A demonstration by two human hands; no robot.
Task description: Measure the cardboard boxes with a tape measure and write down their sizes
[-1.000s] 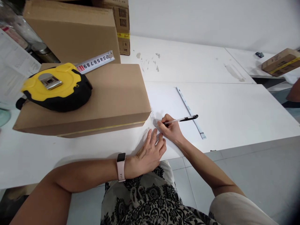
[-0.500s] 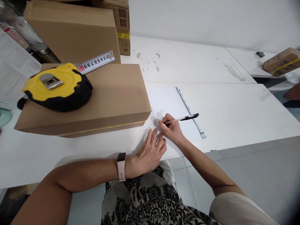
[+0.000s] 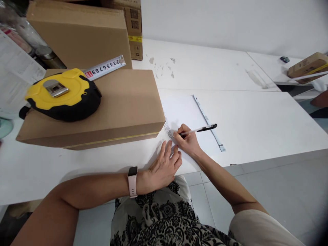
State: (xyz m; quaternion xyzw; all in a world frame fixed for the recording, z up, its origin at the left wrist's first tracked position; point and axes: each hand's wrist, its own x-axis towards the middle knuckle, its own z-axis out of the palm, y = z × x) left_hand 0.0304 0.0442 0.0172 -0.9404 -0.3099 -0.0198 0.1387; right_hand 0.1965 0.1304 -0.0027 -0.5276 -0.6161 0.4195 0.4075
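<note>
My right hand is closed on a pen with a clear barrel and black cap end. The pen's tip meets a sheet of white paper near its left edge, where rows of small writing show. My left hand lies open with fingers spread at the paper's lower left corner, just beside my right hand. On the brown carton to the left rests a yellow and black tape measure, a short length of its blade pulled out. A printed strip shows along the paper's right side.
Behind the carton stand a larger box and a taped box. Printed papers and a bottle are at far left. Across the white table, a small taped box sits at far right, near part of another person.
Both my hands, the pen and the paper look almost unmoved. At the far right, a pale strip now crosses in front of the small box.
</note>
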